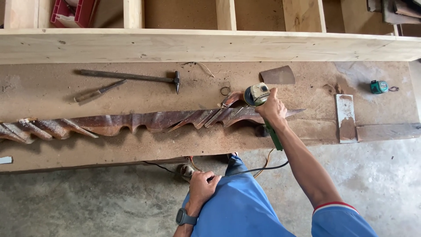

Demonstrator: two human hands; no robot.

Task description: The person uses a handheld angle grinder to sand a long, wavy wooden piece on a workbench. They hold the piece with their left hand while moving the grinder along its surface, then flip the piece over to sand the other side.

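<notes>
The left hand [202,186] rests closed on the blue-clad thigh, holding nothing I can make out. The right hand [272,108] grips a grinder [258,95] tightly on the long twisted wood carving [144,121] lying along the worktop [52,153]; the carving looks stiff and heavy, with brittle thin edges, best held at its thick spine.

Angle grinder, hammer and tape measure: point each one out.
angle grinder [257,95], head view, on its yellow-grey head, gripped by the right hand [272,108].
hammer [131,77], head view, on the middle of its handle.
tape measure [378,87], head view, on its green case.
</notes>
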